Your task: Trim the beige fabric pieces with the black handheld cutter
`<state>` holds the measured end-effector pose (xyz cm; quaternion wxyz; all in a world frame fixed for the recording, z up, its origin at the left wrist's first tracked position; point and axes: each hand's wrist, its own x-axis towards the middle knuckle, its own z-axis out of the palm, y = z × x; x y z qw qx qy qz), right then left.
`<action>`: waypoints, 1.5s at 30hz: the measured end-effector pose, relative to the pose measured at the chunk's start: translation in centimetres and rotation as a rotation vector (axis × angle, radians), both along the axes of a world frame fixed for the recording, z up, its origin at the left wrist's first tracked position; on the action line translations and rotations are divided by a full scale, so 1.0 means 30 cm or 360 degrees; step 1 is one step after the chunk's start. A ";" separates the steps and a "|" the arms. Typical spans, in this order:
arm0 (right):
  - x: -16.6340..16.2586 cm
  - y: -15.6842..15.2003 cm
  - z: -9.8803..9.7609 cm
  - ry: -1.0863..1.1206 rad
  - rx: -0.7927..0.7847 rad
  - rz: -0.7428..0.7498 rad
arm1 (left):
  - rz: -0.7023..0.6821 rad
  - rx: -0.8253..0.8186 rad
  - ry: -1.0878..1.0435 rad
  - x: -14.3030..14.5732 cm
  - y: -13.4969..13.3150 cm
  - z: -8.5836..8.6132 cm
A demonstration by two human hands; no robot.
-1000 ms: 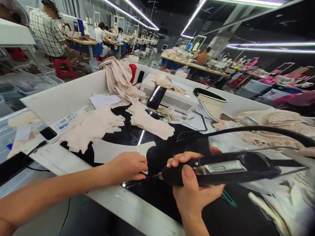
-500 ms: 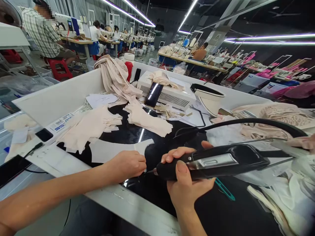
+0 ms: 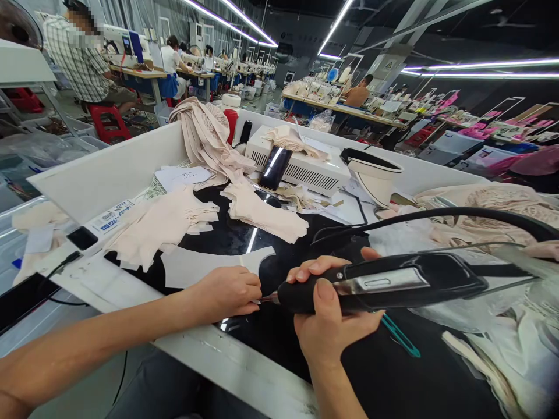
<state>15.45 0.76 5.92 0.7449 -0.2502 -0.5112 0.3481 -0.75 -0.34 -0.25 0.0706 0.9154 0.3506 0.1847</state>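
My right hand (image 3: 327, 320) is wrapped around a corded black handheld tool (image 3: 371, 288) with a silver lever along its side. The thumb rests beside that lever. A thin metal tip at the tool's left end points to my left hand (image 3: 236, 291). The left fingers are pinched together right at this tip; whatever may be between them is hidden. Just behind the left hand, a pale grey-white curved piece (image 3: 205, 267) lies on the glossy black work surface (image 3: 257, 343). A teal plastic clip-like piece (image 3: 402, 336) lies to the right, below the tool.
Beige fabric pieces (image 3: 148, 227) and another beige stack (image 3: 266, 215) lie behind the curved piece. A phone (image 3: 275, 167) leans on a white vented box (image 3: 314, 169). The thick black cable (image 3: 458, 214) arches across the right, above plastic and fabric. A white table rim (image 3: 244, 369) runs in front.
The tool's tip and my left fingertips have come together, with slightly more of the metal tip showing. The whole view has shifted a little; other things look unmoved.
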 end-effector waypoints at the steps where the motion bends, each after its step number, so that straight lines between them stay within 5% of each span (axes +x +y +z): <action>1: 0.000 0.000 0.001 0.0002 -0.0008 0.0001 | 0.0008 0.0008 0.0002 0.001 0.000 0.000; 21: 0.011 -0.011 -0.016 -0.0098 -0.0017 -0.0001 | 0.0066 -0.0088 -0.0150 -0.003 0.006 0.008; 30: 0.006 -0.018 -0.010 -0.0102 -0.0024 -0.0011 | 0.0101 0.0073 -0.0095 -0.002 -0.003 -0.012; 36: 0.005 -0.021 -0.007 -0.0090 -0.0020 -0.0001 | -0.0135 0.0143 -0.0122 -0.010 0.003 0.002; 45: 0.003 -0.021 -0.003 -0.0105 -0.0030 -0.0050 | -0.0179 0.0098 -0.0148 -0.036 0.016 -0.007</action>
